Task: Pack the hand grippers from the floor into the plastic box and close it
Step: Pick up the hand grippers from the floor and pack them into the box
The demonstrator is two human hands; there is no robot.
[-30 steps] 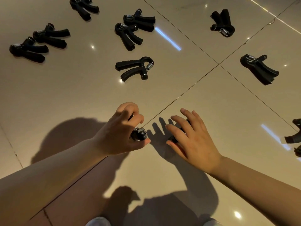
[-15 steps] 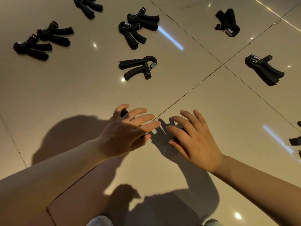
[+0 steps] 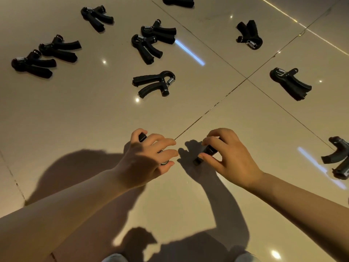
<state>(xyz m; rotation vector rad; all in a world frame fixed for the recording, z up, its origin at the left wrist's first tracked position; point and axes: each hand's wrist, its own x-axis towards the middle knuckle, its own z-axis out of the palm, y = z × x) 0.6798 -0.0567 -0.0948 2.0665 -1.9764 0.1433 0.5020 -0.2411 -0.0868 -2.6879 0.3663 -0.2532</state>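
My left hand point(image 3: 149, 157) holds a black hand gripper point(image 3: 142, 137) just above the floor; most of it is hidden under my palm, and a silver spring end peeks out by my little finger. My right hand point(image 3: 229, 156) curls its fingers and thumb round a second black hand gripper point(image 3: 206, 152), whose handle end points down toward the floor. Several more black hand grippers lie on the tiles ahead, the nearest one point(image 3: 154, 84) with its spring to the right. The plastic box is not in view.
Glossy beige floor tiles point(image 3: 94, 114) with dark grout lines crossing at the centre right. Hand grippers lie scattered at the far left point(image 3: 33, 64), the middle back point(image 3: 151, 40), the right point(image 3: 289, 84) and the right edge point(image 3: 338, 157). My knees show at the bottom edge.
My right hand went from lying flat over a gripper to curling round it and lifting it. My left hand kept its gripper and shifted slightly. The camera tilted, showing more floor ahead.
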